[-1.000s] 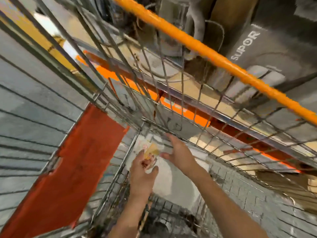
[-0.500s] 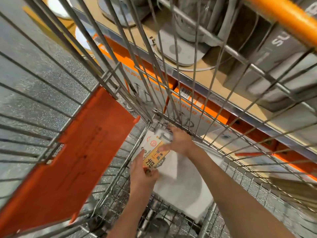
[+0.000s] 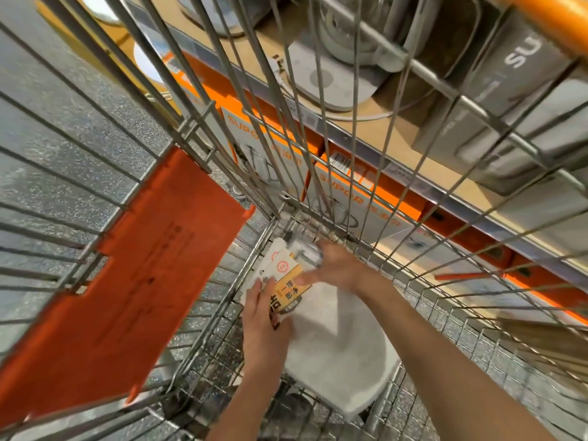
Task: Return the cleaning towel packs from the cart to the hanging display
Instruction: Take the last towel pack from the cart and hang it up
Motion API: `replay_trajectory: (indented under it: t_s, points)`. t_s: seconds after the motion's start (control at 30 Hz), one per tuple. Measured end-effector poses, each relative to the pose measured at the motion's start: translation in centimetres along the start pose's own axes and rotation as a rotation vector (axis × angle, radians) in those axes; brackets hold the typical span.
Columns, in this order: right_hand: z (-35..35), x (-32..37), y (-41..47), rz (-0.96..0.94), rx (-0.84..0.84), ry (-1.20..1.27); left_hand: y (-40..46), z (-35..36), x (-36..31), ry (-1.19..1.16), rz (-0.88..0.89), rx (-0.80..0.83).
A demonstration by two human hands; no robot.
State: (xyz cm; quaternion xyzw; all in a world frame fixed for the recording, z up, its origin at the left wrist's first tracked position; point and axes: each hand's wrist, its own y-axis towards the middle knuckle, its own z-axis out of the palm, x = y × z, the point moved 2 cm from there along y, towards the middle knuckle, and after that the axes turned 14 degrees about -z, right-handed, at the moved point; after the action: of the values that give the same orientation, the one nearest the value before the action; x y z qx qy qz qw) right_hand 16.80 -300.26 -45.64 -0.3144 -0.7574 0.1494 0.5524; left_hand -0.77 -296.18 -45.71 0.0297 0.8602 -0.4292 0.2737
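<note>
White cleaning towel packs [image 3: 337,338] with yellow-and-white label cards lie at the bottom of a wire shopping cart [image 3: 203,332]. My left hand [image 3: 264,323] holds the near edge of the top pack's label card [image 3: 286,288], thumb on the card. At the card's far end my right hand [image 3: 334,265] grips the pack's clear plastic hanger top, close to the cart's far corner. More packs lie beneath, mostly hidden. The hanging display is not in view.
An orange plastic flap [image 3: 136,281] hangs on the cart's left wall. The orange cart handle [image 3: 560,17] crosses the top right. Beyond the wires stand shelf boxes marked SUPOR [image 3: 356,198] and grey appliances [image 3: 334,74]. Speckled grey floor [image 3: 47,100] lies left.
The view has dropped closer into the cart. Both hands have closed on the top pack, the right hand sliding to its far end, and the label card now shows more plainly.
</note>
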Motion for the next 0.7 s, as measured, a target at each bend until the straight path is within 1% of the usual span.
replay_trajectory:
  t_s: [0.13,0.27,0.33,0.43,0.57,0.7]
  points:
    - [0.4,0.6,-1.9,-0.044,-0.112,0.111,-1.3,0.1,-0.6,-0.028,0.004,-0.011]
    - [1.1,1.1,-4.1,-0.010,-0.178,0.191,-3.2,0.4,-2.0,-0.108,-0.026,-0.006]
    - [0.8,1.3,-5.6,0.014,-0.238,0.248,-4.3,0.4,-3.0,-0.083,0.024,0.012]
    - [-0.5,2.3,-8.2,-0.003,-0.333,0.375,-6.2,-0.2,-4.7,-0.054,0.151,-0.016]
    - [-2.5,5.6,-11.7,-0.061,-0.468,0.300,-9.5,-1.5,-7.6,-0.118,0.278,-0.081]
    - [-4.6,9.8,-15.3,-0.160,-0.550,0.218,-12.7,-3.4,-9.6,-0.177,0.393,-0.117]
